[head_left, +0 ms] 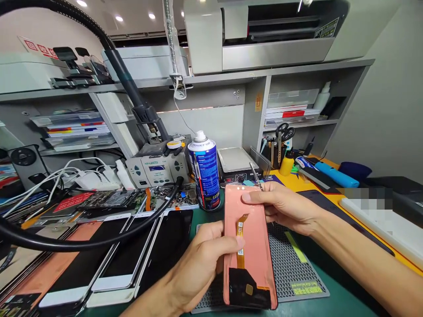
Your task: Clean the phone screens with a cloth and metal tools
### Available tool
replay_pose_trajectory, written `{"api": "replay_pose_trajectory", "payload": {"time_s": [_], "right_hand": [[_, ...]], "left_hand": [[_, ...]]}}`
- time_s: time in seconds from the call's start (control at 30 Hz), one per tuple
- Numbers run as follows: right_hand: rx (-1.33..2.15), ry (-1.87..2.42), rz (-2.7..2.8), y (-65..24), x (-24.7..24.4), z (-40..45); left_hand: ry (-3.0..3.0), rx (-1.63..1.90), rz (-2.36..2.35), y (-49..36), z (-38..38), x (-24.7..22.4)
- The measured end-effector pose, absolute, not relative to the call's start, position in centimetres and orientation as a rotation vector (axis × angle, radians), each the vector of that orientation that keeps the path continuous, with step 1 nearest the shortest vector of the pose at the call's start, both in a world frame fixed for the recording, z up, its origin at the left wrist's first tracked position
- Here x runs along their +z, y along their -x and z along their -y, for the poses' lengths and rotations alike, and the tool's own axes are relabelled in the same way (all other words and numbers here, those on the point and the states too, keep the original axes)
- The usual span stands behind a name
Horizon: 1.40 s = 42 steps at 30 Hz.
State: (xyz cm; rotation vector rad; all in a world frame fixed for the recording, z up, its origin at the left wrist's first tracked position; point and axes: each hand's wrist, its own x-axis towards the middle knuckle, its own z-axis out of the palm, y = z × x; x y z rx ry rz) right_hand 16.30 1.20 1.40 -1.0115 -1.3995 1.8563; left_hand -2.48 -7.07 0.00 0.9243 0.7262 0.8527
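Observation:
A phone screen panel (256, 237) with a pink back is held up at the lower centre, over a grey perforated mat (287, 264). An orange flex cable (241, 259) runs down its back to a black section. My left hand (205, 255) grips the panel's left edge, its thumb on the cable. My right hand (284, 204) holds the upper right edge, thumb pressed on the pink surface. Thin metal tweezers (255, 176) stick up from behind the right hand's fingers.
A blue spray can (205, 176) stands behind the panel. Several phone screens (125, 251) lie at the left, crossed by a black hose (99, 244). A rework station (158, 169), hot plate (236, 160) and yellow bottle (287, 164) stand behind.

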Motion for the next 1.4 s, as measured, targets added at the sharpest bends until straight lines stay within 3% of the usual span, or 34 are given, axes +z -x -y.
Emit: {"api": "replay_pose_trajectory", "payload": {"time_s": [0.3,0.5,0.97,1.4], "right_hand": [[1.885,0.941,1.367,-16.2,1.7,-1.1],[1.880,0.775,1.251,-16.5,2.0,-0.8],[1.562,0.783,1.698,-15.5,1.7,0.8],[1.724,0.779,1.690,-15.2,0.2,1.8]], "left_hand": [[-1.054,0.650,-0.771,2.3,7.4,0.1],[-1.084,0.865,-0.807,2.9,7.3,0.2],[-1.124,1.025,-0.949,2.9,7.6,1.4],[-0.750,1.051,-0.875,3.8,7.3,-0.8]]}}
